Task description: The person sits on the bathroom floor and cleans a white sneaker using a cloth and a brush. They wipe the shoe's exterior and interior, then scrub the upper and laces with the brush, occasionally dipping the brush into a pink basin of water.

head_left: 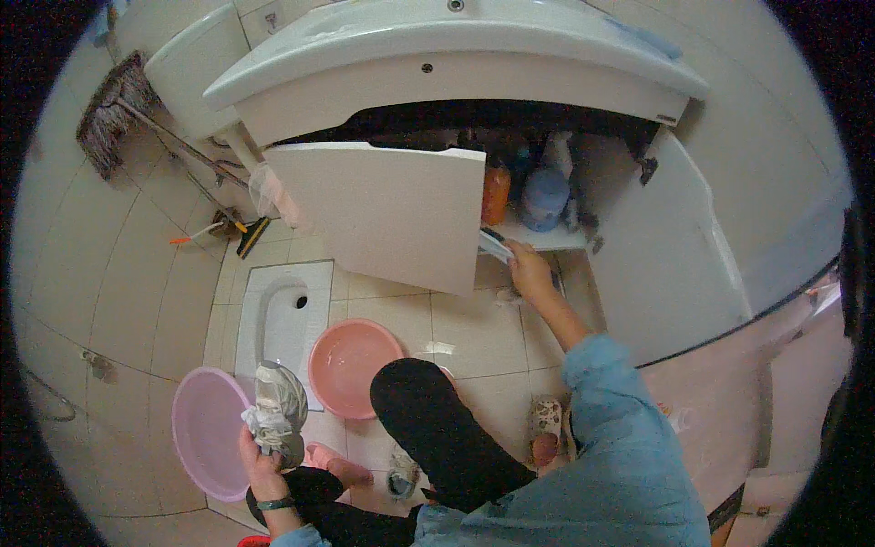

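My left hand is closed around a white and grey sneaker, held up beside the purple basin. The sneaker's toe points away from me. My right hand reaches to the front of the open cabinet under the sink, its fingers wrapped round a pale brush with a dark strip along its top. The brush's far end is hidden behind the left cabinet door. Inside the cabinet, an orange bottle and a blue tub stand near this hand.
A pink basin stands beside the squat toilet. Another sneaker lies on the floor by my legs. The right cabinet door swings wide. A mop and a floor squeegee lean at the left wall.
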Demonstrator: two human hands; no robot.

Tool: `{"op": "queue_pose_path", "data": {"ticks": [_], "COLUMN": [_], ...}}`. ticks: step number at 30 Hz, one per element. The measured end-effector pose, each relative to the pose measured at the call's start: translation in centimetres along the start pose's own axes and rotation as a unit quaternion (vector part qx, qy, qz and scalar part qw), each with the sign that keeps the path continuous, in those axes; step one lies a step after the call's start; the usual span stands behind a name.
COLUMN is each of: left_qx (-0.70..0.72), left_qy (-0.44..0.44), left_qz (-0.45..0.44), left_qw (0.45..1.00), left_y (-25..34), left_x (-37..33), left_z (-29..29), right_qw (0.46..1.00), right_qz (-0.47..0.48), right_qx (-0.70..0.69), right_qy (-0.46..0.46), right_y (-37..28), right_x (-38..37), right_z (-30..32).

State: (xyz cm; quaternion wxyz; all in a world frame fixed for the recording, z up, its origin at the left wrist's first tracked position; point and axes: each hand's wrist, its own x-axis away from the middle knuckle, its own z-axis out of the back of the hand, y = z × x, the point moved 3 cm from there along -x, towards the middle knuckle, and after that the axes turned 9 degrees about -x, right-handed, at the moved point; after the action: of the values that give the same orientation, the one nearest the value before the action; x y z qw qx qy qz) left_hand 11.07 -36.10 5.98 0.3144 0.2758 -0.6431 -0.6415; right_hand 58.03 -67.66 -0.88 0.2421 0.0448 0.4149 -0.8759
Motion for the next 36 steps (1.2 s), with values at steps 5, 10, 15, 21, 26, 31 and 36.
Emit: {"op": "queue_pose_path", "data": {"ticks": [5, 10, 15, 21, 26, 31, 36], "left_qx": [-0.136, 0.096, 0.36, 0.414, 0.406, 0.315, 0.258], "left_qy": [0.024, 0.06, -0.012, -0.059, -0.025, -0.019, -0.051], "left_qz": [-0.044, 0.113, 0.206, 0.2, 0.155, 0.151, 0.098], "left_qw": [0.989, 0.987, 0.91, 0.886, 0.9, 0.937, 0.96], "left_y": [1.9, 1.6, 2.0, 2.2, 1.1, 1.7, 2.7], "left_x": [0.7, -1.3, -3.7, -2.7, -2.3, -2.0, -2.5], "left_z": [-1.3, -2.4, -4.7, -5.6, -5.9, -4.9, -4.7], "right_qw": [0.969, 0.956, 0.936, 0.99, 0.96, 0.914, 0.866], "right_qz": [0.135, 0.117, 0.175, 0.045, -0.055, 0.076, 0.327], "right_qx": [0.208, 0.262, 0.295, 0.128, -0.266, -0.343, -0.297], "right_qy": [-0.02, -0.063, -0.073, -0.02, 0.066, -0.204, -0.235], "right_y": [2.7, 8.5, 10.0, 7.8, 0.9, -23.3, -36.0], "right_x": [-6.2, -8.3, -7.6, -5.1, 7.4, 16.2, 16.2], "right_z": [-5.7, -7.9, -3.4, 0.5, 0.4, -2.9, -8.4]}}
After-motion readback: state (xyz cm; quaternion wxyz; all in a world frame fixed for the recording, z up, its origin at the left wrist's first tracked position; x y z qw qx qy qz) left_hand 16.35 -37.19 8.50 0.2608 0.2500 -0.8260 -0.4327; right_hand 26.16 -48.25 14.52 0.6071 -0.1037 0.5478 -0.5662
